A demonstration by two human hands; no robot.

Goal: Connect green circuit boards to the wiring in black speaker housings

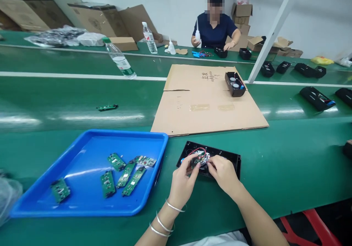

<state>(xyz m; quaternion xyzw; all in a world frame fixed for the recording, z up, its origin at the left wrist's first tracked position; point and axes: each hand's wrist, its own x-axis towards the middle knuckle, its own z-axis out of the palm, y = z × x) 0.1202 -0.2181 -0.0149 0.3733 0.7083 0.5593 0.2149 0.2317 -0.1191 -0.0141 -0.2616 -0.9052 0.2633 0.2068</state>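
Observation:
A black speaker housing (234, 159) lies on the green bench in front of me, with a round silver speaker (204, 162) and red wires (202, 149) showing inside. Over it, my left hand (184, 174) grips a small green circuit board (194, 161) between thumb and fingers. My right hand (223, 170) is closed in a pinch at the board's right side, close to the speaker; whatever is between its fingertips is too small to make out. To the left, a blue tray (90, 211) holds several green circuit boards (129, 174).
Beyond the housing lies a flat cardboard sheet (209, 119) bearing an open black housing (235, 85). A loose board (107, 107) and a water bottle (122, 64) are at left. More black housings (316, 98) sit at right. Across the bench, a co-worker (216, 31) holds a white squeeze bottle (197, 36).

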